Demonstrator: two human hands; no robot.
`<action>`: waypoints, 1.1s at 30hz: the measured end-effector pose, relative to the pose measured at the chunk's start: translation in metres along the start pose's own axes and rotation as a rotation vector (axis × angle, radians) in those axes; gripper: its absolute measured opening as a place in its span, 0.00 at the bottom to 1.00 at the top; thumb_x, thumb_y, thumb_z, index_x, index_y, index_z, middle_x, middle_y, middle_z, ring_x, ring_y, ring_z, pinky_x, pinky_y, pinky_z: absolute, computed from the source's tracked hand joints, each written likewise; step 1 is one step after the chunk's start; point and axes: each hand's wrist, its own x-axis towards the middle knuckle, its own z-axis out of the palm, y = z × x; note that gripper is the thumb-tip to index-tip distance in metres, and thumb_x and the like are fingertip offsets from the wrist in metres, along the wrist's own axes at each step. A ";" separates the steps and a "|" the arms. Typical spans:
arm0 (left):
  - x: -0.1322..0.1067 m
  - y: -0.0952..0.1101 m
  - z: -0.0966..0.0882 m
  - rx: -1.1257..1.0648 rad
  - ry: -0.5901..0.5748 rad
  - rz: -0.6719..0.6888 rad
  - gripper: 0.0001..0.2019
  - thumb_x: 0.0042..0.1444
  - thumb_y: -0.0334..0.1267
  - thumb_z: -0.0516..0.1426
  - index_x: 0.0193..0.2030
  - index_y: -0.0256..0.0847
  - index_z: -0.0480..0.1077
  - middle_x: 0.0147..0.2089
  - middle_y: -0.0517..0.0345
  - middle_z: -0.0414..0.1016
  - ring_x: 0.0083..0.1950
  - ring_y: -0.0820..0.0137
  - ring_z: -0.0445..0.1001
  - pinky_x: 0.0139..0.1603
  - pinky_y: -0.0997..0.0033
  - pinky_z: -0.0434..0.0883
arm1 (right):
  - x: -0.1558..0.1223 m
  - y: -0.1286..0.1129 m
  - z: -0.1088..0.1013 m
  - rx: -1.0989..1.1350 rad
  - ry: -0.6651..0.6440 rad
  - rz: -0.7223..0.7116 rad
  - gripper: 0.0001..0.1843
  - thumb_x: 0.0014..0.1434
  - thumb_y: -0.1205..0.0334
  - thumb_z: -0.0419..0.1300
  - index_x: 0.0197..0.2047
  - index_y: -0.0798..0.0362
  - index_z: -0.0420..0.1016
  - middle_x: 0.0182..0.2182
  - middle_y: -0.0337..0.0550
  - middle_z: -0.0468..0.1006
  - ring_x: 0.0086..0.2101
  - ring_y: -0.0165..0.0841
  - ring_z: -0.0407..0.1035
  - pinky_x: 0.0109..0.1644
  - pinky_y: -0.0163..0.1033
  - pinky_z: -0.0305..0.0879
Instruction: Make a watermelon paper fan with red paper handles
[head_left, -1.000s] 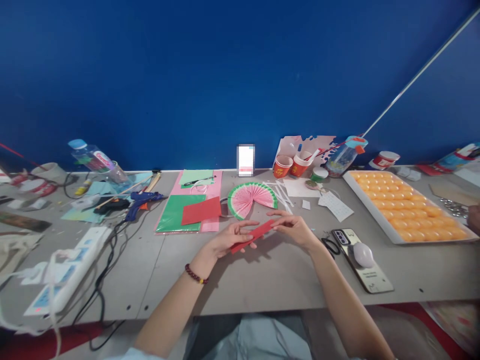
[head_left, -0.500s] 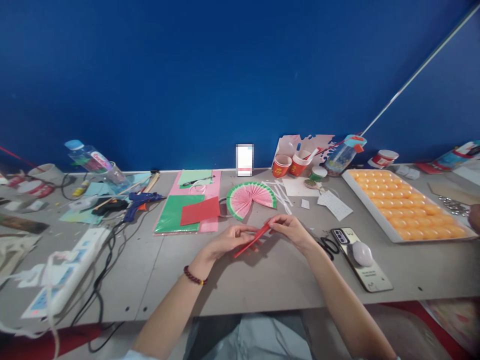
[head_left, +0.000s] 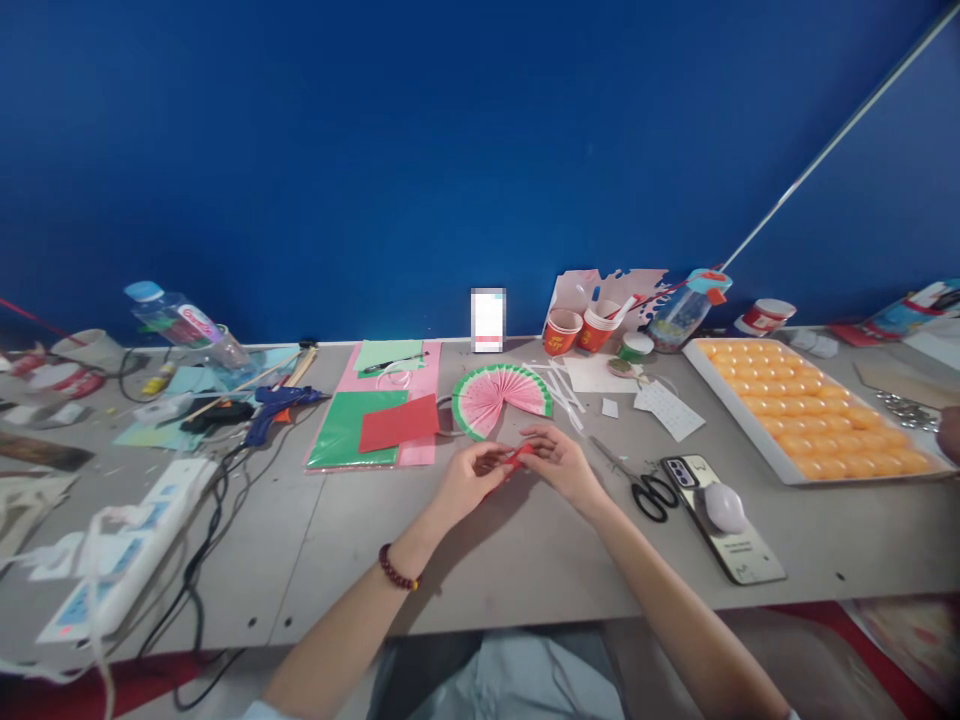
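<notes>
Between my hands is a piece of folded red paper [head_left: 522, 456], mostly covered by my fingers. My left hand [head_left: 472, 478], with a beaded bracelet at the wrist, pinches it from the left. My right hand [head_left: 561, 462] grips its other end with bent fingers. Just beyond my hands lies a pleated watermelon paper fan [head_left: 495, 398], pink with a green rim, spread in an arc. A flat red sheet [head_left: 399, 423] rests on a green paper pack [head_left: 356, 430] to the left. Black-handled scissors [head_left: 651, 494] lie right of my right hand.
A phone [head_left: 739, 550] lies at right, near a white tray of orange balls [head_left: 780, 455]. Paper cups [head_left: 562, 332] and a bottle [head_left: 686, 310] stand behind. At left are a glue gun [head_left: 281, 405] and a power strip [head_left: 142, 540]. Another person's hand [head_left: 949, 432] shows at the right edge.
My hands have come closer together, and the red paper, earlier a long slanted strip, is now largely hidden in my fingers. More of the scissors shows as my right arm shifted left.
</notes>
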 end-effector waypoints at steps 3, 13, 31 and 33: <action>-0.003 -0.001 0.002 0.068 0.031 0.067 0.12 0.52 0.37 0.59 0.42 0.37 0.75 0.42 0.50 0.79 0.40 0.66 0.77 0.41 0.70 0.74 | 0.001 0.000 0.002 0.054 0.046 0.045 0.19 0.46 0.55 0.69 0.40 0.52 0.74 0.31 0.41 0.78 0.33 0.32 0.73 0.40 0.38 0.68; -0.006 -0.002 0.006 0.173 0.093 0.139 0.15 0.55 0.38 0.57 0.48 0.37 0.74 0.46 0.49 0.78 0.39 0.67 0.78 0.41 0.70 0.75 | 0.001 -0.004 0.005 0.258 0.075 0.215 0.16 0.43 0.52 0.70 0.31 0.55 0.79 0.25 0.42 0.79 0.25 0.28 0.70 0.31 0.34 0.65; -0.010 -0.007 0.009 0.024 0.002 0.156 0.18 0.57 0.42 0.57 0.53 0.39 0.72 0.48 0.48 0.77 0.37 0.66 0.79 0.42 0.65 0.77 | -0.004 -0.008 0.010 0.206 0.201 0.018 0.12 0.44 0.53 0.69 0.28 0.52 0.79 0.24 0.40 0.77 0.24 0.27 0.64 0.32 0.35 0.63; -0.010 -0.007 0.009 0.036 -0.006 0.163 0.18 0.57 0.42 0.57 0.53 0.39 0.72 0.49 0.47 0.77 0.37 0.66 0.79 0.43 0.64 0.77 | -0.004 -0.008 0.009 0.229 0.201 0.035 0.12 0.43 0.53 0.70 0.27 0.52 0.80 0.23 0.39 0.77 0.24 0.27 0.64 0.31 0.35 0.62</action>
